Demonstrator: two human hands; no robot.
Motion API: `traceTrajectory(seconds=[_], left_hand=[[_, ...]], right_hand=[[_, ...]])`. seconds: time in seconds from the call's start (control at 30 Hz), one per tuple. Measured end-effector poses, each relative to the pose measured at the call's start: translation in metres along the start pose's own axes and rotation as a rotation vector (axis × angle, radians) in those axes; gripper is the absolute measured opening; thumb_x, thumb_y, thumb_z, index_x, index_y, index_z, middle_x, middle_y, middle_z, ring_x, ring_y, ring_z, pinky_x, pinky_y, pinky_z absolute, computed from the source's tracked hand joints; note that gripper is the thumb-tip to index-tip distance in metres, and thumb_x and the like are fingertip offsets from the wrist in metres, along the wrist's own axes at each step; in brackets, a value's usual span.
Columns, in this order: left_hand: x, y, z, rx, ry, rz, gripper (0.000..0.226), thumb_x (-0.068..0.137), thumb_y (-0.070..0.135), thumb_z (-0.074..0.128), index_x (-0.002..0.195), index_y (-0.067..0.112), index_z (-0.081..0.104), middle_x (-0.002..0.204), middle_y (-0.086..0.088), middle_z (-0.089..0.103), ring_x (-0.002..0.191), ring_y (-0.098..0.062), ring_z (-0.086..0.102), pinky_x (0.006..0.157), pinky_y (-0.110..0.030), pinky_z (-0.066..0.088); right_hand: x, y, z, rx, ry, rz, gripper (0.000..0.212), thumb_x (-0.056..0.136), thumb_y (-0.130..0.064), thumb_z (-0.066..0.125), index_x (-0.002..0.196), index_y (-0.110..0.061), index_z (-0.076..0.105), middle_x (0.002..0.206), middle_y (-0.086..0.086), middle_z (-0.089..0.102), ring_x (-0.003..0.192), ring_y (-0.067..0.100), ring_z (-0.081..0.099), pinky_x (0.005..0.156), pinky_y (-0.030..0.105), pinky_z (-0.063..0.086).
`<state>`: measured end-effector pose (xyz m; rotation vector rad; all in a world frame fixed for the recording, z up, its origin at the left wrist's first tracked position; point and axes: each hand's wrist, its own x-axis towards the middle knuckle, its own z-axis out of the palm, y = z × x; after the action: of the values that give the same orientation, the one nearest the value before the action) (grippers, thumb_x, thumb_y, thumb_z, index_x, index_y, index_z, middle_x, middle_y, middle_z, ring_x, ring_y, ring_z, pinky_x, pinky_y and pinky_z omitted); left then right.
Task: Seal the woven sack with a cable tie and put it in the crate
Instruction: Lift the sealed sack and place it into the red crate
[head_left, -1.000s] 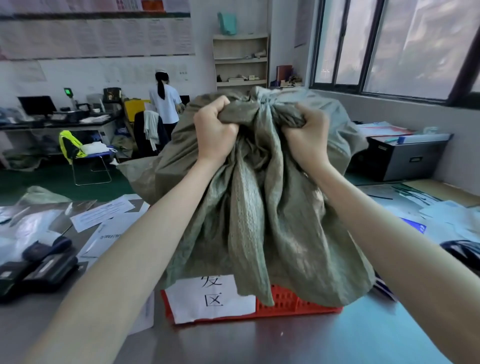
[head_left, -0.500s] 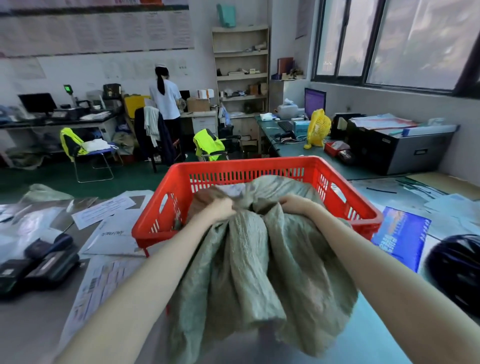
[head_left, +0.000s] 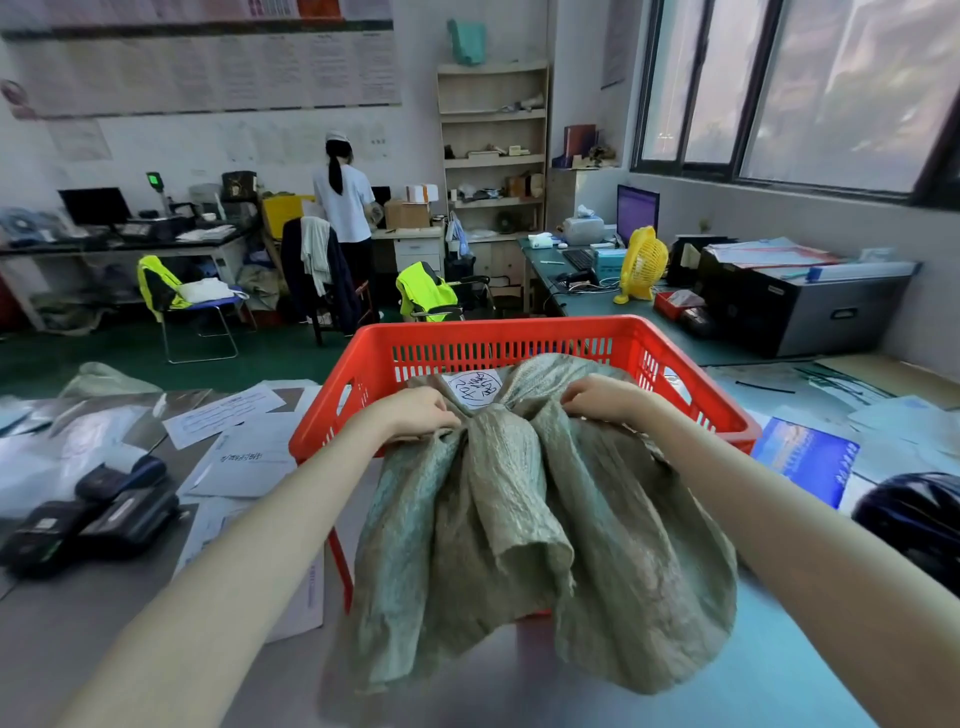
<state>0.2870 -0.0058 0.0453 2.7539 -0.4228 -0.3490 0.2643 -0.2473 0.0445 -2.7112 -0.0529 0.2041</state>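
Two hands settle a soft sack into the crate.

Beyond both hands, the red crate (head_left: 519, 338) holds the woven sack (head_left: 519, 493); its limp mouth drapes toward the person. Probably light and floppy, best held at the gathered neck, where left hand (head_left: 415, 415) and right hand (head_left: 605, 397) close on cloth.

Both hands (head_left: 415, 415) (head_left: 608, 400) forward, grip closed.
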Motion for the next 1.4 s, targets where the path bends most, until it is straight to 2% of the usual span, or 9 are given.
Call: traceTrajectory(seconds=[0.2,0.37,0.47,0.6,0.83,1.0,1.13,1.23,1.4], left_hand=[[-0.064,-0.011,0.011,-0.117,0.456,-0.024,0.032,0.096,0.035,0.049,0.120,0.014,0.056,0.121,-0.003,0.059,0.103,-0.018,0.052,0.097,-0.041,0.040],[-0.105,-0.010,0.059,-0.360,0.793,-0.119,0.042,0.089,0.043,0.058,0.124,0.019,0.053,0.138,-0.005,0.038,0.133,-0.028,0.029,0.105,-0.050,0.024],[-0.124,-0.005,0.096,-0.574,0.795,-0.132,0.052,0.086,0.046,0.061,0.130,0.023,0.045,0.139,-0.011,0.028,0.133,-0.028,0.024,0.108,-0.048,0.023],[-0.135,0.016,0.131,-0.966,0.627,-0.106,0.064,0.083,0.038,0.068,0.136,0.030,0.033,0.137,-0.008,0.025,0.128,-0.025,0.033,0.111,-0.042,0.031],[-0.124,0.052,0.138,-1.255,0.441,0.167,0.051,0.076,0.024,0.075,0.111,0.030,0.038,0.119,0.003,0.055,0.109,-0.007,0.058,0.096,-0.029,0.048],[-0.106,0.058,0.096,-1.123,0.591,0.286,0.042,0.083,0.005,0.068,0.118,0.017,0.048,0.114,-0.001,0.065,0.108,-0.017,0.063,0.095,-0.042,0.050],[-0.082,0.063,0.043,-0.986,0.675,0.420,0.044,0.078,0.025,0.069,0.116,0.010,0.054,0.111,-0.006,0.067,0.106,-0.021,0.064,0.092,-0.040,0.051],[-0.050,0.058,0.014,-0.534,0.708,0.441,0.032,0.083,0.017,0.068,0.111,0.009,0.055,0.112,-0.011,0.068,0.106,-0.028,0.063,0.087,-0.037,0.051],[-0.009,0.036,0.006,-0.045,0.471,0.411,0.035,0.079,0.002,0.058,0.114,0.005,0.061,0.123,-0.021,0.062,0.118,-0.038,0.055,0.095,-0.039,0.045]], right_hand=[[-0.047,-0.007,0.004,0.212,0.290,0.010,0.042,0.088,-0.026,0.058,0.127,-0.009,0.054,0.126,0.013,0.060,0.113,0.028,0.055,0.093,0.037,0.045],[-0.099,0.001,0.035,0.139,0.657,0.034,0.044,0.088,-0.039,0.055,0.125,-0.017,0.050,0.132,0.006,0.052,0.124,0.026,0.043,0.105,0.047,0.029],[-0.131,0.011,0.059,0.187,0.844,0.150,0.055,0.086,-0.046,0.058,0.130,-0.017,0.042,0.140,0.010,0.038,0.128,0.033,0.033,0.102,0.051,0.028],[-0.153,0.017,0.096,0.431,0.779,0.264,0.080,0.079,-0.051,0.066,0.141,-0.017,0.028,0.149,0.014,0.021,0.136,0.034,0.023,0.109,0.057,0.026],[-0.157,-0.010,0.111,0.870,0.583,-0.070,0.063,0.070,-0.032,0.080,0.119,-0.028,0.040,0.116,-0.001,0.055,0.108,0.020,0.060,0.097,0.045,0.049],[-0.144,-0.037,0.073,0.944,0.536,-0.286,0.050,0.075,-0.003,0.074,0.114,-0.015,0.047,0.112,-0.002,0.057,0.099,0.021,0.065,0.090,0.041,0.054],[-0.115,-0.055,0.028,1.039,0.457,-0.383,0.052,0.081,0.003,0.067,0.125,-0.012,0.044,0.118,-0.001,0.055,0.107,0.015,0.060,0.085,0.022,0.054],[-0.078,-0.056,0.005,0.897,0.360,-0.367,0.060,0.084,-0.010,0.067,0.133,-0.027,0.037,0.137,-0.001,0.042,0.118,0.010,0.047,0.085,0.014,0.045],[-0.026,-0.041,0.013,0.404,0.343,-0.183,0.070,0.076,-0.016,0.076,0.133,-0.011,0.035,0.117,0.018,0.056,0.108,0.033,0.055,0.088,0.039,0.046]])
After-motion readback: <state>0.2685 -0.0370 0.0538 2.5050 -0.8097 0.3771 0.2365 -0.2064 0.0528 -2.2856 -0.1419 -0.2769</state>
